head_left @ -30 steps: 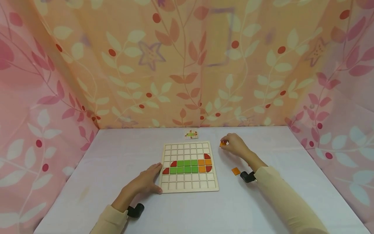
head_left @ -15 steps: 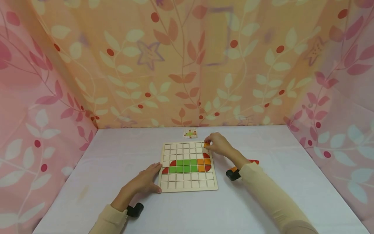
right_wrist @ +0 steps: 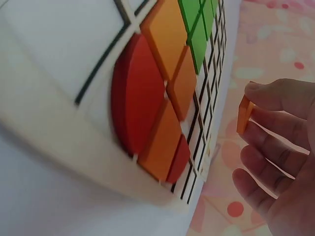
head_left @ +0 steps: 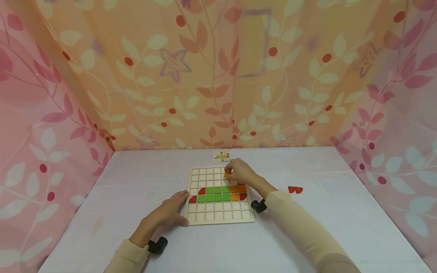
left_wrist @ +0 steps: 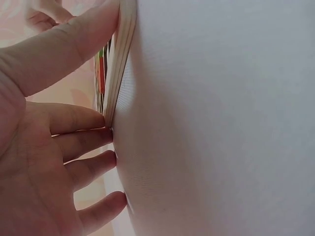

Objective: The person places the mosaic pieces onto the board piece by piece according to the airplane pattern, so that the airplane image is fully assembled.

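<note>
My right hand (head_left: 241, 171) pinches an orange square tile (right_wrist: 244, 112) between thumb and fingertips. It is over the upper right of the wooden grid board (head_left: 205, 216), with the tile apart from the board in the right wrist view. My left hand (head_left: 172, 209) rests at the board's left edge, fingers extended and thumb near the lower corner. In the left wrist view the thumb (left_wrist: 64, 46) lies against the board's side. Green square tiles (head_left: 217, 193), orange tiles (right_wrist: 167, 37) and red rounded pieces (right_wrist: 138, 93) sit in the grid, partly covered by my right hand.
A small pattern card (head_left: 222, 156) lies behind the board. Two red rounded pieces (head_left: 295, 189) lie on the white tabletop (head_left: 136, 167) right of my right forearm. Patterned cloth (head_left: 218, 76) surrounds the table at the back and sides.
My right hand has moved left with the orange tile, from beside the board to over it. The red loose pieces have come into view, and the loose orange tile is now hidden. My left hand stays.
</note>
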Motion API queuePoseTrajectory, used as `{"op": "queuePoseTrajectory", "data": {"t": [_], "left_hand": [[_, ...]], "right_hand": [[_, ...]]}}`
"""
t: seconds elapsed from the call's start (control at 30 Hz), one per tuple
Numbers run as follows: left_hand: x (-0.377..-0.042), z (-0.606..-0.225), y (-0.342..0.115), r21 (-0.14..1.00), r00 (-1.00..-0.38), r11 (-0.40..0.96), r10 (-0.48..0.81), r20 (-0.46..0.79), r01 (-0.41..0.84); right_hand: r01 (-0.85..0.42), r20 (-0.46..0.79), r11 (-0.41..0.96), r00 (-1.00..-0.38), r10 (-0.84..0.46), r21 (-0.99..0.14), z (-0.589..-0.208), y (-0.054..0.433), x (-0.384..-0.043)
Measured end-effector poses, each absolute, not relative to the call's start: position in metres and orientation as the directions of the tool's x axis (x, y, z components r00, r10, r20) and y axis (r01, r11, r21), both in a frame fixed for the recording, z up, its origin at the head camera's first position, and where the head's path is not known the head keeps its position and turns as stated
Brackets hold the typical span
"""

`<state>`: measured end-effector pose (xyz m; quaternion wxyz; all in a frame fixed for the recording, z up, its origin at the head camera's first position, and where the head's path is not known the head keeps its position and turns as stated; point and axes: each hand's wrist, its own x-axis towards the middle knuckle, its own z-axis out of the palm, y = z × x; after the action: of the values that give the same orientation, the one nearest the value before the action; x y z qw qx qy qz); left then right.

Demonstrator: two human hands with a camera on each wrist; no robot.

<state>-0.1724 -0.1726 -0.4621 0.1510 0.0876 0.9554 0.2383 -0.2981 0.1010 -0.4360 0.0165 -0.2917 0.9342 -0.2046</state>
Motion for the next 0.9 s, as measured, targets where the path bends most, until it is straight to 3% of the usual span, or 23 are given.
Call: {"op": "queuePoseTrajectory", "data": {"t": [0.37, 0.9], "left_hand": [[-0.173, -0.463, -0.172, 0.478, -0.939, 0.874, 0.234, -0.251, 0.090], [-0.172, -0.464, -0.172, 0.479, -0.939, 0.872, 0.242, -0.245, 0.100]], "right_hand": [[-0.533, 0.022, 0.734, -0.815, -0.580, -0.421, -0.447, 0.078, -0.296], [-0.578, -0.012, 0.739, -0.785, -0.620, -0.346, -0.454, 0.064, -0.291]]}}
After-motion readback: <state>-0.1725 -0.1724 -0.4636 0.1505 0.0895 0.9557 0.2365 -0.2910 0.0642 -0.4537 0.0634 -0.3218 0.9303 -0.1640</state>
